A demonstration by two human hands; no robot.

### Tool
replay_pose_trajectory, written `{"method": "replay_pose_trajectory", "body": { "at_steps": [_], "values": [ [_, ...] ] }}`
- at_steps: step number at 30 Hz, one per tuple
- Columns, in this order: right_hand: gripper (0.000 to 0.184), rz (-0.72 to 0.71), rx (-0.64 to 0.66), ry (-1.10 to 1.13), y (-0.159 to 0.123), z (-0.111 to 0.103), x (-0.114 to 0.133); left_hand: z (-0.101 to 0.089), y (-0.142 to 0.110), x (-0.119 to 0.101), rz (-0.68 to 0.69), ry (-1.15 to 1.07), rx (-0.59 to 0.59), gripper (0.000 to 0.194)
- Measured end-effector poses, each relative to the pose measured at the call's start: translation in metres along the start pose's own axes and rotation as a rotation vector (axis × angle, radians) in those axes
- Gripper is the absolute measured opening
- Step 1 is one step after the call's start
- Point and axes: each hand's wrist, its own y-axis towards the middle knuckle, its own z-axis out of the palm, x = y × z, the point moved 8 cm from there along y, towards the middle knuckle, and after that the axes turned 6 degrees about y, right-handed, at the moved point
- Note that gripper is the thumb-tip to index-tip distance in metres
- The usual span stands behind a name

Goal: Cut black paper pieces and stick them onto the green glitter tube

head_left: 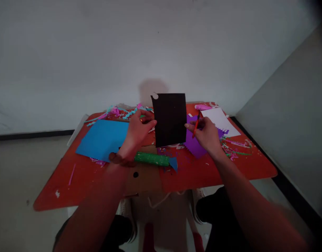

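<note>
I hold a black sheet of paper [170, 119] upright over the red table [224, 168]. My left hand [138, 131] pinches its left edge, fingers closed on it. My right hand [205, 134] touches the sheet's right edge with its fingertips and is closed round a thin red-orange tool [196, 126], which may be a pen or scissors. A small notch is cut from the sheet's top left corner.
A blue sheet [104, 138] lies at the left, a purple sheet [193, 143] and a white sheet [221, 120] at the right. A green glitter roll [151, 158] lies near the front. Coloured paper scraps litter the back and right. A white wall stands close behind.
</note>
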Motion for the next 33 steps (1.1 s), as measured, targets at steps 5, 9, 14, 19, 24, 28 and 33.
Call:
{"method": "replay_pose_trajectory", "body": {
  "at_steps": [5,9,14,19,24,28,33],
  "values": [
    [0.043,-0.15,-0.059,0.457,-0.006,-0.005,0.032,-0.027,-0.033,-0.025,0.018,-0.064,0.064,0.025],
    [0.032,-0.163,-0.011,0.524,-0.02,0.001,0.055,-0.031,-0.07,-0.017,-0.14,-0.093,0.221,0.027],
    [0.032,-0.152,0.044,0.566,-0.057,0.018,0.081,-0.046,-0.101,-0.025,-0.115,-0.207,0.11,0.062],
    [0.032,-0.107,0.118,0.541,-0.084,0.035,0.092,-0.064,-0.116,-0.021,-0.126,-0.187,-0.052,0.057],
    [0.037,-0.09,0.082,0.572,-0.081,0.035,0.088,-0.07,-0.126,-0.003,-0.215,-0.12,-0.083,0.067],
    [0.03,-0.061,0.078,0.537,-0.083,0.039,0.087,-0.065,-0.133,0.011,-0.287,-0.194,-0.041,0.074],
    [0.029,-0.113,-0.117,0.55,-0.09,0.029,0.085,-0.073,-0.134,0.022,-0.281,-0.204,-0.077,0.069]
  ]
}}
